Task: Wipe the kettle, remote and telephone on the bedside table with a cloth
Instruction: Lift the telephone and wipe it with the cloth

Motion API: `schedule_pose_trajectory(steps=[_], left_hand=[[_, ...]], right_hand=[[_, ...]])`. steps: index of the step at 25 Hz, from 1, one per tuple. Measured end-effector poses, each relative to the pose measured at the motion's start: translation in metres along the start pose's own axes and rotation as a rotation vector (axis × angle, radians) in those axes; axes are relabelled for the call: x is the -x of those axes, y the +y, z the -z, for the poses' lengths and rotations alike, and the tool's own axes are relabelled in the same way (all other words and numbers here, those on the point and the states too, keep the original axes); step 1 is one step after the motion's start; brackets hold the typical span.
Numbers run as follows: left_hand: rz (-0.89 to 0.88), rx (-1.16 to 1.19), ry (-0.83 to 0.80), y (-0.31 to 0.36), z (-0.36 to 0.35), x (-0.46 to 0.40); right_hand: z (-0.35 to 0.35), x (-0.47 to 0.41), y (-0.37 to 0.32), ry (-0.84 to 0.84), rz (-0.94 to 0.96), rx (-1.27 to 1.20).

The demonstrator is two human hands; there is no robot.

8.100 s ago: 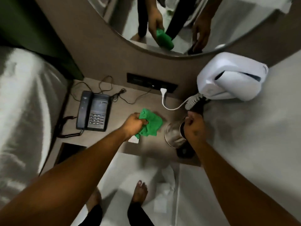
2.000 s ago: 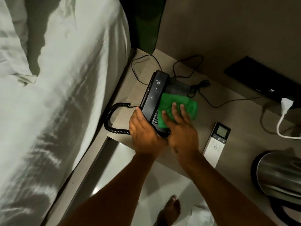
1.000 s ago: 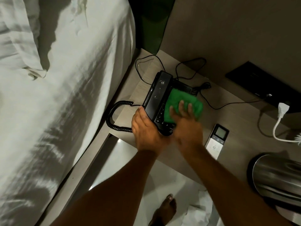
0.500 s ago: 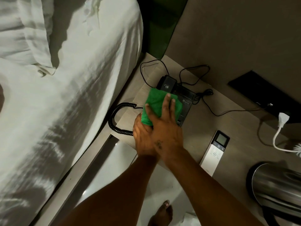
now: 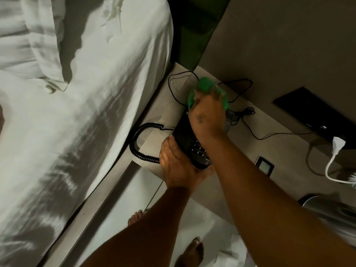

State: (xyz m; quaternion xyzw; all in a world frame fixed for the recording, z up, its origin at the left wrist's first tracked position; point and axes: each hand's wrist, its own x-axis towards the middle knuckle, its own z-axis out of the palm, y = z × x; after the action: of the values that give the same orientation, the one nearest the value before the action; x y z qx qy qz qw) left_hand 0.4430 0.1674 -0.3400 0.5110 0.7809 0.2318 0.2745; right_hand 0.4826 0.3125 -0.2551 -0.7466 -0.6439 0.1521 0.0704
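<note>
Currently my right hand (image 5: 207, 114) is clenched on the green cloth (image 5: 204, 87), pressing it over the far end of the telephone (image 5: 185, 139); the cloth is soft and bunches under my fingers, blurred at its edges. My left hand (image 5: 176, 166) grips the phone's near end, thumb along its left edge, pinning it to the bedside table (image 5: 154, 116). Judgement: the phone is light, hard plastic, likely to slide on the smooth top unless braced, and the handset could lift from its cradle if I push sideways; best hold is the body's near corner, clear of the keypad. Coiled cord (image 5: 137, 143) loops off the left side toward the bed (image 5: 77, 112). Remote (image 5: 264, 166) lies to the right, mostly hidden by my forearm: small, light, pinch by its long edges. Kettle (image 5: 331, 212) stands at far right, smooth metal, heavier, probably slippery.
</note>
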Motion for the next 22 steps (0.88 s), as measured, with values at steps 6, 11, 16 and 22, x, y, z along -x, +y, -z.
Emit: schedule_pose_trajectory(steps=[6,11,16,22], left_hand=[[0.019,-0.034,-0.082,0.007,0.012,0.0],[0.044,0.066,-0.012,0.012,0.011,0.003],[0.031,0.009,-0.042,0.007,0.007,0.001],[0.006,-0.044,0.015,0.002,0.003,0.0]], right_hand=[[0.009,-0.021,0.002,0.049,0.005,-0.017],[-0.008,0.053,0.01,-0.032,0.099,0.069],[0.006,0.008,0.008,0.012,0.082,0.067],[0.022,-0.105,0.016,-0.466,-0.103,0.049]])
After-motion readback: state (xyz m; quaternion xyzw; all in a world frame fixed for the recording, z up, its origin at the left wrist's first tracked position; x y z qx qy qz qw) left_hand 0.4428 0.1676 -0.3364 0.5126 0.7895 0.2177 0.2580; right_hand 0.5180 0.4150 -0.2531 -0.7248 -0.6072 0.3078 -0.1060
